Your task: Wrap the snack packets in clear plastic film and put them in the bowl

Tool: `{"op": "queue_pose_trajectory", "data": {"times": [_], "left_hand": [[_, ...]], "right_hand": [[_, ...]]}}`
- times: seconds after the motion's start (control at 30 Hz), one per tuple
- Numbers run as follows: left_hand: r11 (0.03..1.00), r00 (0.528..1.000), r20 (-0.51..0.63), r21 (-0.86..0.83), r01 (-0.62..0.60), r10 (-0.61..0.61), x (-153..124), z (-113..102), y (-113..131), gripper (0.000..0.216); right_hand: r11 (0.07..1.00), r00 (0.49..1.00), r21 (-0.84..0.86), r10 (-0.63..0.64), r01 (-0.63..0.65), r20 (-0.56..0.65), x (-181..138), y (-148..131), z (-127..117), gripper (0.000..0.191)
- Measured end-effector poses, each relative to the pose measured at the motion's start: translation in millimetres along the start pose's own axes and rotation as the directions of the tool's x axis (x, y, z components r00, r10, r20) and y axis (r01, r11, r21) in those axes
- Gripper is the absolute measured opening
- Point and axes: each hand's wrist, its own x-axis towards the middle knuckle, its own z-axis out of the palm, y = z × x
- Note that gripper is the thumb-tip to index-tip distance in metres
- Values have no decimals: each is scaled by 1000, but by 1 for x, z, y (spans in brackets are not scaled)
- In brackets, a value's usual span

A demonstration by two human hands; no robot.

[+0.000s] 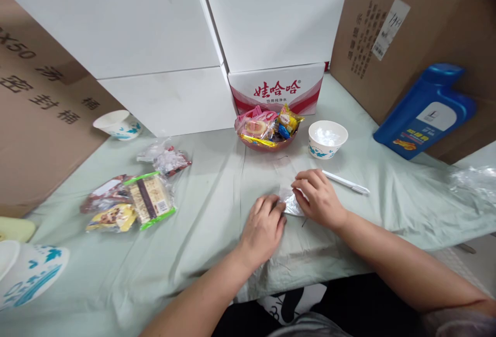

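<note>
Both my hands rest on the pale green tablecloth (pixel 217 182) near its front edge, pinching a small silvery clear wrapper (pixel 290 201) between them. My left hand (pixel 263 227) grips its left end with curled fingers. My right hand (pixel 318 196) presses on its right side, fingers bent over it. Just beyond my right hand lies a white pen (pixel 346 182). Behind the hands stands a dark red bowl (pixel 267 143) filled with several wrapped sweets, and next to it a white paper bowl with blue pattern (pixel 327 138).
Several snack packets (pixel 132 202) lie at the left, with a clear bag (pixel 165 157) behind them. Another paper bowl (pixel 116 124) sits far left, more paper bowls (pixel 27 275) at the near left corner. A blue jug (pixel 426 112) leans at right. White boxes (pixel 163 42) and cardboard cartons (pixel 387 32) wall the back.
</note>
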Motion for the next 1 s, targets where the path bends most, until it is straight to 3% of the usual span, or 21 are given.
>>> {"op": "queue_pose_trajectory", "data": {"times": [0.1, 0.23, 0.4, 0.53, 0.63, 0.73, 0.8, 0.9, 0.93, 1.0], "left_hand": [[1000, 1000, -22, 15, 20, -20, 0, 1, -2, 29], [1000, 999, -33, 15, 26, -26, 0, 0, -1, 28], [1000, 999, -49, -11, 5, -5, 0, -2, 1, 24], [996, 995, -100, -86, 8, -16, -1, -3, -3, 23], [983, 991, -131, -186, 11, -36, -2, -5, -9, 21], [967, 995, -91, -252, 24, -49, -2, -10, -13, 16], [965, 997, -62, -261, 22, -40, -2, -11, -14, 15], [971, 999, -36, -239, -8, 0, -2, -12, -13, 17], [973, 1000, -28, -231, -15, 9, -2, -12, -13, 17], [975, 1000, -9, -224, -12, 10, -2, -11, -12, 17]], "right_hand": [[991, 980, 60, -124, 116, 154, -1, -3, 5, 21], [995, 959, -24, -91, 100, 267, -2, -6, 13, 24], [990, 956, -113, -45, 81, 290, -2, -6, 10, 36], [992, 948, -86, -59, 90, 312, -3, -8, 10, 47], [993, 945, -25, -100, 113, 311, 0, -4, 7, 29], [990, 964, 41, -139, 133, 228, 13, 16, -14, 23], [995, 991, -12, -100, 102, 92, 30, 37, -37, 26], [964, 993, -245, 83, -101, -84, 65, 74, -67, 31], [933, 983, -312, 170, -182, -65, 76, 86, -73, 31], [878, 917, -386, 365, -282, 159, 97, 104, -76, 29]]}}
